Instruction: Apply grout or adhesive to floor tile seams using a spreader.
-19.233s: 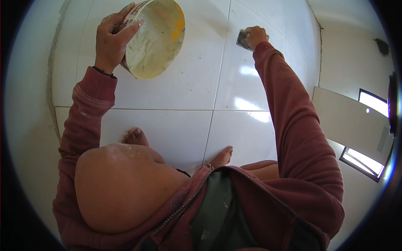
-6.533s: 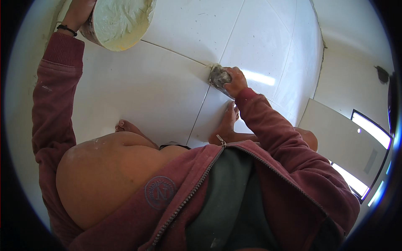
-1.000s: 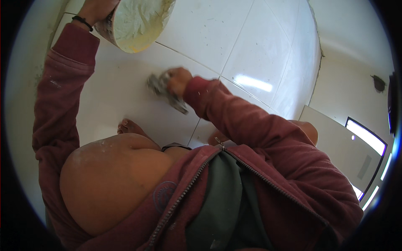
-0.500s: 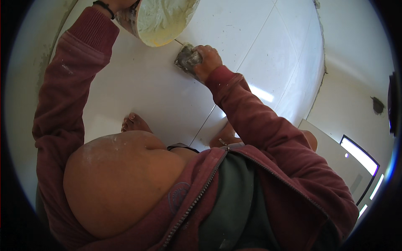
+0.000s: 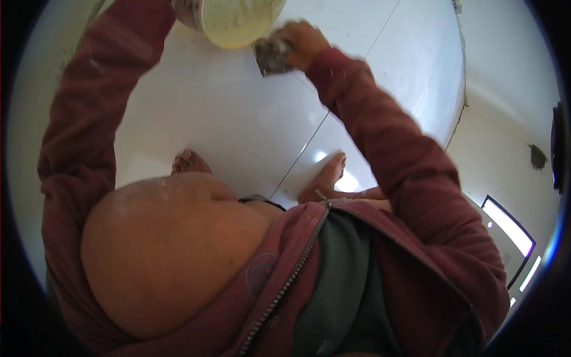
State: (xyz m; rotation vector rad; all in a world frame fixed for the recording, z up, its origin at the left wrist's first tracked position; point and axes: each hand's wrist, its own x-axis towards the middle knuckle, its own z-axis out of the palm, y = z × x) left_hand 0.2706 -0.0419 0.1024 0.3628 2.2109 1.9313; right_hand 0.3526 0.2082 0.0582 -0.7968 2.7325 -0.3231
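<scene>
A round cream bucket [image 5: 232, 27] with pale paste inside is at the top, partly cut off. My left arm [image 5: 107, 71] in a maroon sleeve reaches up beside it; that hand is cut off by the top edge and its fingers are hidden. My right hand [image 5: 306, 44] is closed around a flat, dark, paste-smeared tool [image 5: 267, 59], like a float or scraper, just below and right of the bucket rim. The tool is over the white tiled floor [image 5: 238, 119]; whether it touches the tiles I cannot tell.
My bare feet [image 5: 327, 175] are on the tiles below my hands. A pale wall [image 5: 35, 149] runs along the left, and another [image 5: 493, 137] on the right has a dark rough patch [image 5: 537, 156]. Bright framed openings [image 5: 508, 226] show at the lower right.
My right hand has moved up and to the right with the tool, closer to the bucket. The bucket has shifted up and right in view. More of my right foot shows.
</scene>
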